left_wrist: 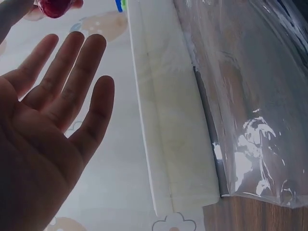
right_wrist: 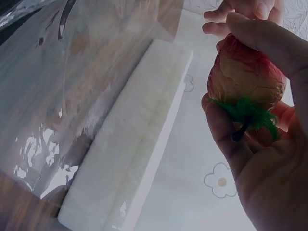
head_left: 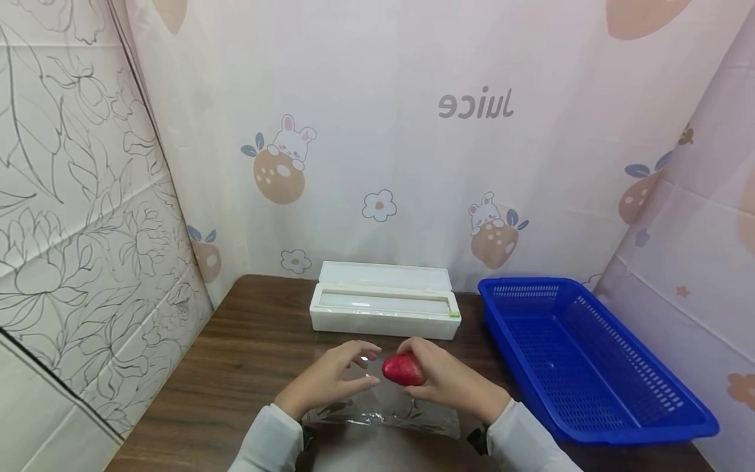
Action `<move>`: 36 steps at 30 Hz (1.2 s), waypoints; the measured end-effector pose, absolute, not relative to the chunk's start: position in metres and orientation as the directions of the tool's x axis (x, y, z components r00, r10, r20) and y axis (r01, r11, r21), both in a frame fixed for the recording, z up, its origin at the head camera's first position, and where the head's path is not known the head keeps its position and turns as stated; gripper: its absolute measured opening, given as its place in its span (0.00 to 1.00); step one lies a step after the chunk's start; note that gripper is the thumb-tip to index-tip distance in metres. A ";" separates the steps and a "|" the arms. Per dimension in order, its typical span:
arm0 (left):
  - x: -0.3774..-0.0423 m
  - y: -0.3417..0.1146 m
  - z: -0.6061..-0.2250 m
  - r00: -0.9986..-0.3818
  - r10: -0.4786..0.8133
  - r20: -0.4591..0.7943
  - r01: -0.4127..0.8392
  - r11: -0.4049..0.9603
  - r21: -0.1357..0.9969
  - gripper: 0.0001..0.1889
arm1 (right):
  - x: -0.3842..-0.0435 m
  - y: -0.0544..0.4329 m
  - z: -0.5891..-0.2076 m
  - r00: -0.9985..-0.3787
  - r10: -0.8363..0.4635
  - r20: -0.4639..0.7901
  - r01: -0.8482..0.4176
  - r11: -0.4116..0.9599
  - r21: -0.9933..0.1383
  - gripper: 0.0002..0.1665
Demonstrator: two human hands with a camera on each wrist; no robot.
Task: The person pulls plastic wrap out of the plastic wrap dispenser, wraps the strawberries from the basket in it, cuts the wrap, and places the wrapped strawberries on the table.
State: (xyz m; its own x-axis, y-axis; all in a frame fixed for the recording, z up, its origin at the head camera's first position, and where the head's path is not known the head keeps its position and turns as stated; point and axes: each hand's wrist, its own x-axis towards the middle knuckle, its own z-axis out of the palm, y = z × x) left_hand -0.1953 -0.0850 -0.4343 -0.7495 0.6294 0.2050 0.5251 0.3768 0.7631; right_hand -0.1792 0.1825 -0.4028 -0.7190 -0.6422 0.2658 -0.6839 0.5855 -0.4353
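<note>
My right hand (head_left: 444, 375) grips a red strawberry (head_left: 404, 370) between thumb and fingers, above the table. In the right wrist view the strawberry (right_wrist: 246, 77) shows a wrinkled red and yellowish skin, green leaves and a dark stem. My left hand (head_left: 331, 377) is beside it with fingers spread and loosely bent, holding nothing. Its palm and fingers (left_wrist: 67, 96) show in the left wrist view, apart from the fruit. Below both hands a sheet of clear plastic film (head_left: 383, 419) lies on the table, wrinkled and shiny along its near edge.
Behind the hands stands a long white cling film box (head_left: 383, 322) with its lid (head_left: 383, 275) raised. A blue perforated basket (head_left: 513, 357) occupies the right side. The brown wooden table (head_left: 236, 347) meets printed curtains (head_left: 377, 131) at the back and sides.
</note>
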 end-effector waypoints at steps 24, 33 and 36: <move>-0.200 -0.085 -0.440 -0.723 0.652 0.228 0.557 0.354 0.751 0.23 | -0.181 0.167 -0.414 -0.726 -0.631 0.272 -0.665 0.544 -0.513 0.35; -0.205 -0.089 -0.449 -0.742 0.637 0.208 0.518 0.349 0.781 0.23 | -0.184 0.175 -0.420 -0.754 -0.629 0.187 -0.600 0.546 -0.585 0.30; -0.206 -0.088 -0.454 -0.749 0.633 0.195 0.508 0.360 0.782 0.22 | -0.185 0.174 -0.425 -0.759 -0.629 0.169 -0.585 0.545 -0.600 0.30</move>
